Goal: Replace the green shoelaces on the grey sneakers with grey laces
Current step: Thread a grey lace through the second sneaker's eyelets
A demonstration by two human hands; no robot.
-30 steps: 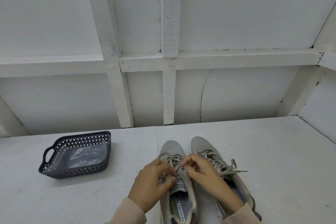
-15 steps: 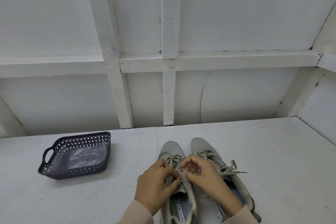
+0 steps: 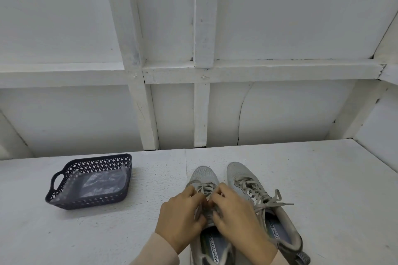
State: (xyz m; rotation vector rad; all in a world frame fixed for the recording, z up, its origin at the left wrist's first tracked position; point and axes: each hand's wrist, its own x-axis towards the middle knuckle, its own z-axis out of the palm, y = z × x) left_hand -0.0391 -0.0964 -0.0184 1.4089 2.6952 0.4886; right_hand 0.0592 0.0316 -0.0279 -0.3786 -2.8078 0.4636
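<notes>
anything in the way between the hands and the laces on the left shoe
Nothing visible. The left hand and right hand both grip the laces on the left sneaker; the basket sits apart, off to the left.

In the lower centre of the frame, one mesh sneaker (image 3: 202,175) and its twin (image 3: 239,173) to the right are showing pale grey with a fine dotted weave, both wearing grey laces (image 3: 256,193). An insole (image 3: 213,245) is showing blue-grey with black lettering on a white strip. At lower left a basket (image 3: 90,163) is showing dark navy with diamond cut-outs. The tabletop (image 3: 323,178) and wall (image 3: 280,17) are appearing white.
</notes>
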